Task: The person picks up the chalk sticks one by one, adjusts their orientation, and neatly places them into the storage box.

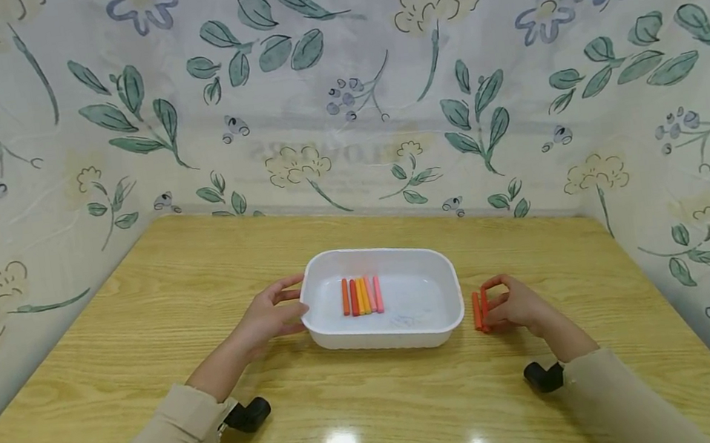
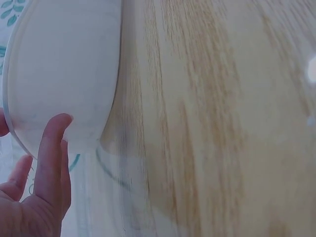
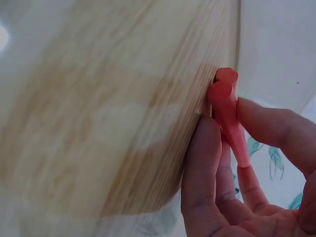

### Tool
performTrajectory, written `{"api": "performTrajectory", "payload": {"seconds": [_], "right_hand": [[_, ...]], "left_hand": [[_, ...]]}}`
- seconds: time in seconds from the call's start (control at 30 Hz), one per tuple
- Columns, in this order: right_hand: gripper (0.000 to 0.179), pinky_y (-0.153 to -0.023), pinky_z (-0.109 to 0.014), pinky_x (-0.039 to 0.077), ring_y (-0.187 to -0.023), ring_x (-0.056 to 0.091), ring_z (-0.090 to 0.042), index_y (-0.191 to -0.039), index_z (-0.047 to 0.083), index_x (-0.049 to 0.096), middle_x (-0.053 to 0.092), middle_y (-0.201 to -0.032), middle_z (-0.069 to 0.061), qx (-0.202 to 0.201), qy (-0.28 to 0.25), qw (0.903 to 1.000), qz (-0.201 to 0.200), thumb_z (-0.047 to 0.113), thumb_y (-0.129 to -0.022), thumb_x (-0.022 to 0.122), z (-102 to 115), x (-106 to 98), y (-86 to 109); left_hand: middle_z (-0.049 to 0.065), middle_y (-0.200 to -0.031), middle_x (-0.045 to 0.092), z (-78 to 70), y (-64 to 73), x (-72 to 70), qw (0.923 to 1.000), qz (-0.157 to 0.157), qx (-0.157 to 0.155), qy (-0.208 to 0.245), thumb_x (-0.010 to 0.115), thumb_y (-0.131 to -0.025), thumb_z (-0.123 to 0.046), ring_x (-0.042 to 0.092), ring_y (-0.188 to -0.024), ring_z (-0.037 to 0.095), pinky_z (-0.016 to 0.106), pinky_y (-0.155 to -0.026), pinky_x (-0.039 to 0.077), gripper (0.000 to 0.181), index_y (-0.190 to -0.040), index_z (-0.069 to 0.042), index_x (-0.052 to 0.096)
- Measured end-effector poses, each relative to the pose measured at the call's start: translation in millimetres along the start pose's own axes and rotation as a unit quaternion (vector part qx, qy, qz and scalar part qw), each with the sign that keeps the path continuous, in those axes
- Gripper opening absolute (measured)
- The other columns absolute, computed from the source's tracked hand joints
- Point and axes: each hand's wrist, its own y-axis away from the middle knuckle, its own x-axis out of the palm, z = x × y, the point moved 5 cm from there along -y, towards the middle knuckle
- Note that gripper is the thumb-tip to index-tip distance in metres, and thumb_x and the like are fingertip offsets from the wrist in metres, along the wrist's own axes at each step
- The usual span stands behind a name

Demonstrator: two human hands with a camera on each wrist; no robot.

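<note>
A white plastic tub stands on the table, several crayons in reds, oranges, yellow and pink lying side by side within it. My left hand holds the tub's left end, fingers against its outer wall and rim. Right of the tub, my right hand pinches a red-orange crayon between thumb and fingers. Another orange crayon is right beside it, mostly hidden behind the held one in the right wrist view.
The wooden table carries bright light reflections near its front. A floral sheet hangs behind it and along both sides. A black wrist mount sticks out at the left cuff, another black mount at the right cuff.
</note>
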Motion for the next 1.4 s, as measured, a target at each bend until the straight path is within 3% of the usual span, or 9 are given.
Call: {"api": "performTrajectory", "payload": {"seconds": [0.27,0.57,0.8,1.17,1.4], "right_hand": [[0.056,-0.065,-0.035,0.058,-0.071,0.062,-0.019,-0.133,-0.005,0.027,0.053,-0.103,-0.019,-0.006,-0.088,0.9961,-0.009,-0.008,-0.085,0.057,2.0,-4.5,-0.7],[0.054,-0.073,-0.033,0.057,-0.076,0.062,-0.018,-0.134,-0.003,0.026,0.058,-0.097,-0.013,-0.01,-0.163,0.9864,-0.019,-0.001,-0.089,0.055,13.8,-6.7,-1.3],[0.053,-0.072,-0.03,0.056,-0.072,0.062,-0.015,-0.134,-0.003,0.027,0.061,-0.087,-0.008,-0.04,-0.196,0.9798,-0.008,-0.001,-0.089,0.055,31.6,-4.3,-2.4],[0.049,-0.074,-0.033,0.057,-0.068,0.064,-0.017,-0.132,-0.002,0.029,0.059,-0.086,-0.008,-0.042,-0.232,0.9716,-0.017,-0.003,-0.089,0.055,54.7,-2.4,-5.8],[0.052,-0.075,-0.034,0.056,-0.072,0.064,-0.019,-0.133,0.001,0.03,0.058,-0.099,-0.018,-0.038,-0.223,0.974,-0.011,-0.003,-0.088,0.056,71.7,3.4,-8.9]], "left_hand": [[0.026,-0.137,0.034,-0.4,-2.2,1.6,1.0,0.0,-0.002,0.0,0.056,-0.088,-0.003,0.049,-0.112,0.04,0.041,-0.08,0.055,0.062,-0.144,-0.005,0.03],[0.026,-0.137,0.034,-0.6,-4.4,2.2,1.0,0.0,-0.001,0.005,0.056,-0.088,-0.003,0.05,-0.112,0.039,0.041,-0.08,0.054,0.062,-0.144,-0.004,0.03],[0.028,-0.136,0.033,-4.3,-2.7,2.3,1.0,0.001,0.004,0.006,0.055,-0.088,-0.002,0.05,-0.11,0.039,0.042,-0.08,0.054,0.062,-0.144,-0.003,0.028],[0.027,-0.136,0.034,-6.9,-4.6,4.1,1.0,-0.002,-0.003,0.004,0.055,-0.088,-0.002,0.049,-0.113,0.04,0.041,-0.08,0.054,0.062,-0.144,-0.004,0.029],[0.027,-0.136,0.033,-8.2,-4.8,5.6,1.0,0.0,-0.005,0.004,0.055,-0.088,-0.002,0.05,-0.111,0.04,0.042,-0.081,0.054,0.062,-0.144,-0.003,0.028]]}}
